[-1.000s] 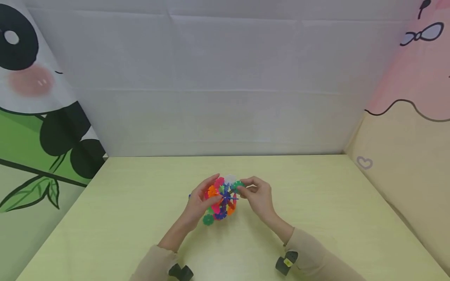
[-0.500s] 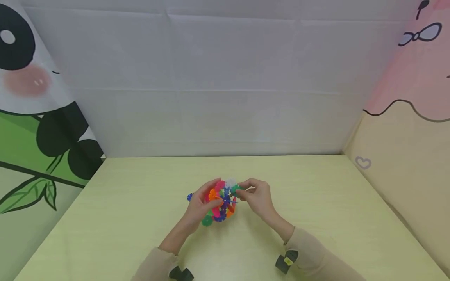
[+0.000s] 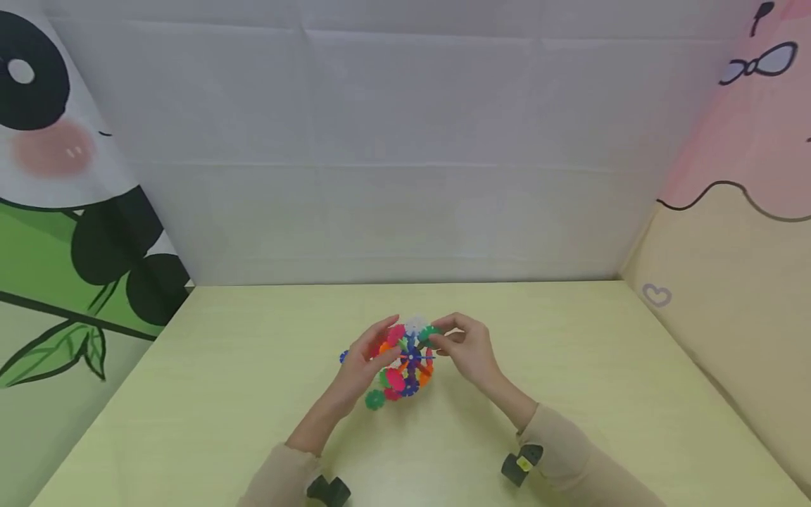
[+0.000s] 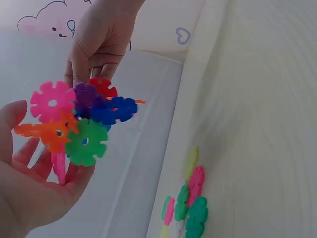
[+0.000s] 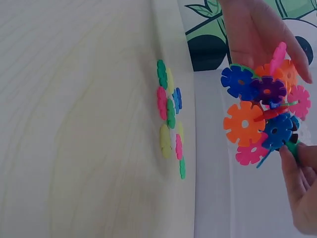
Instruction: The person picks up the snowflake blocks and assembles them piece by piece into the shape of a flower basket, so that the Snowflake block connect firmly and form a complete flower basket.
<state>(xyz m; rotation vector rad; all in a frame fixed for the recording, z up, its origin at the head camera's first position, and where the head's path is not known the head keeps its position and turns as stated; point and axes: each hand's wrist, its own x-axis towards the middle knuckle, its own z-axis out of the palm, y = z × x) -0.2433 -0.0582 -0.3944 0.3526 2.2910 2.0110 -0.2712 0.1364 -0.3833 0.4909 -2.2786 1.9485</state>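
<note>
A ball-like cluster of interlocked plastic snowflake discs [image 3: 410, 358], in pink, orange, blue, purple, red and green, is held up above the table. My left hand [image 3: 356, 367] grips it from the left side, thumb across the near face. On its upper right, my right hand [image 3: 470, 352] pinches a green snowflake disc [image 3: 429, 334] between thumb and fingertips. This green disc [image 5: 292, 148] meets the cluster beside a blue disc [image 5: 277, 131] in the right wrist view; whether it is slotted in cannot be told. Part of the cluster is hidden behind the left fingers.
Several loose discs [image 5: 162, 103] in green, pink, yellow and blue lie on the light wood table [image 3: 222, 394]. From the head, cluster and hands cover most of them; a green disc [image 3: 375, 400] shows. A white wall [image 3: 405, 211] rises behind, with printed panels left and right.
The cluster has turned slightly in my left hand, so a dark blue disc faces the head camera more. My right hand has shifted slightly up, still pinching the green disc.
</note>
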